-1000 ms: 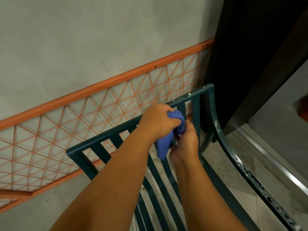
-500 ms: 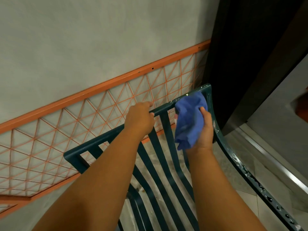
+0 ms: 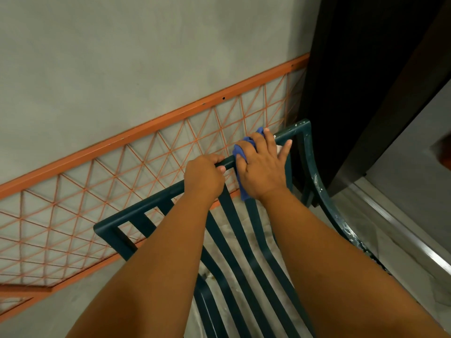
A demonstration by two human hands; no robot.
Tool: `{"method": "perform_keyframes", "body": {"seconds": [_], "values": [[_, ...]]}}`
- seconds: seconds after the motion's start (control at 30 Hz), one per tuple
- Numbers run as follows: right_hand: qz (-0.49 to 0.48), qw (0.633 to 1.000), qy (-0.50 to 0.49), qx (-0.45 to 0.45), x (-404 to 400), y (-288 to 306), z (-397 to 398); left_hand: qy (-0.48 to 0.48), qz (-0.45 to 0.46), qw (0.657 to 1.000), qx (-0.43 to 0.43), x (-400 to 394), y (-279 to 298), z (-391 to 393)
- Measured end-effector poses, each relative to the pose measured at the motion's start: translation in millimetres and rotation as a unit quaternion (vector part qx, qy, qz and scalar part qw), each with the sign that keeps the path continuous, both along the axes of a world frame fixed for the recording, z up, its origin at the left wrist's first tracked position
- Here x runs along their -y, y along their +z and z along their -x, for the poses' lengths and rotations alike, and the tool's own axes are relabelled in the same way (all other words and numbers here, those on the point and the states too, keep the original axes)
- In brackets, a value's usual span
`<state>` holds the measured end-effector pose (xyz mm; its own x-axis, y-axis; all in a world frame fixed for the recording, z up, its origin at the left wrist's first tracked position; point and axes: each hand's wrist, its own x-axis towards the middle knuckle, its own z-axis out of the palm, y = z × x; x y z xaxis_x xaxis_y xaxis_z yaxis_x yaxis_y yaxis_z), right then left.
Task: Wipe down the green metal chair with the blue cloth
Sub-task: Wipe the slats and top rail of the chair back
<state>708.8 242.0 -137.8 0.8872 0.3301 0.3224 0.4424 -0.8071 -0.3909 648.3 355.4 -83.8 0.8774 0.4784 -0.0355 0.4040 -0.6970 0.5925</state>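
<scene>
The left hand (image 3: 203, 176) curls around the top rail of the chair (image 3: 136, 217), fingers over the far side and thumb tucked under at the near side, a firm closed hold on the bar. Just beside it, at its 3 o'clock, the right hand (image 3: 262, 167) lies on the same rail with the cloth (image 3: 240, 148) under its palm; the fingers are spread and mostly straight, pressing the cloth down onto the metal rather than gripping it. Blue folds show past the fingers at 11 o'clock of the hand and a strip hangs below the wrist at 7 o'clock. The rail's right corner, flecked with pale spots, sits at the hand's 2 o'clock. The back slats run down between both forearms toward 6 o'clock. Behind the chair, an orange lattice (image 3: 97, 198) crosses a grey wall (image 3: 146, 57); a dark door frame (image 3: 366, 81) stands at 1 o'clock.
</scene>
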Motion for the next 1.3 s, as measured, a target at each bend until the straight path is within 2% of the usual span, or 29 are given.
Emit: {"method": "perform_keyframes", "body": {"seconds": [0.17, 0.37, 0.5, 0.57, 0.63, 0.7, 0.77, 0.87, 0.93, 1.0, 1.07, 1.13, 1.23, 1.3], "values": [[0.014, 0.994, 0.097, 0.04, 9.5, -13.2, 12.6, -0.015, -0.028, 0.999, -0.007, 1.6, 0.8, 2.0], [0.036, 0.999, -0.003, 0.006, -5.4, 5.1, -1.6, -0.004, -0.026, 1.0, -0.006, 3.5, 1.7, 0.9], [0.0, 0.994, 0.104, 0.03, -8.6, 1.6, 12.7, -0.014, -0.036, 0.999, -0.006, 2.7, 3.0, 2.6], [0.021, 0.989, 0.131, 0.062, 7.1, -3.2, 9.2, -0.012, -0.027, 1.0, -0.007, 2.7, 3.1, 2.4], [0.034, 0.991, 0.111, 0.073, 11.0, -2.5, -0.8, -0.006, -0.022, 1.0, -0.008, 4.1, 3.6, 1.9], [0.026, 0.997, 0.059, 0.051, -0.8, 5.1, -7.3, 0.003, -0.017, 1.0, -0.009, 3.9, 2.5, 1.3], [0.016, 0.998, 0.048, 0.034, -14.8, 7.4, -6.4, 0.007, -0.015, 1.0, -0.005, 3.4, 1.4, 2.0], [-0.016, 0.99, 0.134, 0.043, -13.4, -3.0, -3.4, -0.003, -0.025, 1.0, -0.004, 2.1, 0.5, 2.2], [-0.079, 0.983, 0.16, 0.042, -1.3, -0.5, -3.5, -0.004, -0.028, 1.0, -0.005, 2.6, 1.2, 2.2], [-0.181, 0.974, 0.113, 0.08, 11.4, 10.0, -5.5, 0.0, -0.021, 1.0, -0.004, 3.5, 2.2, 2.0], [-0.238, 0.966, 0.02, 0.1, 22.8, 13.8, -12.4, 0.003, -0.013, 1.0, -0.002, 4.1, 2.2, 2.3], [-0.192, 0.976, -0.029, 0.093, 31.2, 9.5, -23.4, 0.003, -0.011, 1.0, -0.002, 4.3, 2.0, 2.5], [-0.065, 0.998, -0.013, 0.015, 33.4, 2.7, -37.7, 0.003, -0.02, 1.0, -0.005, 4.4, 2.3, 2.2], [-0.03, 0.999, -0.013, -0.008, 29.0, 3.5, -43.8, 0.002, -0.022, 1.0, -0.005, 4.2, 2.4, 2.7]]}}
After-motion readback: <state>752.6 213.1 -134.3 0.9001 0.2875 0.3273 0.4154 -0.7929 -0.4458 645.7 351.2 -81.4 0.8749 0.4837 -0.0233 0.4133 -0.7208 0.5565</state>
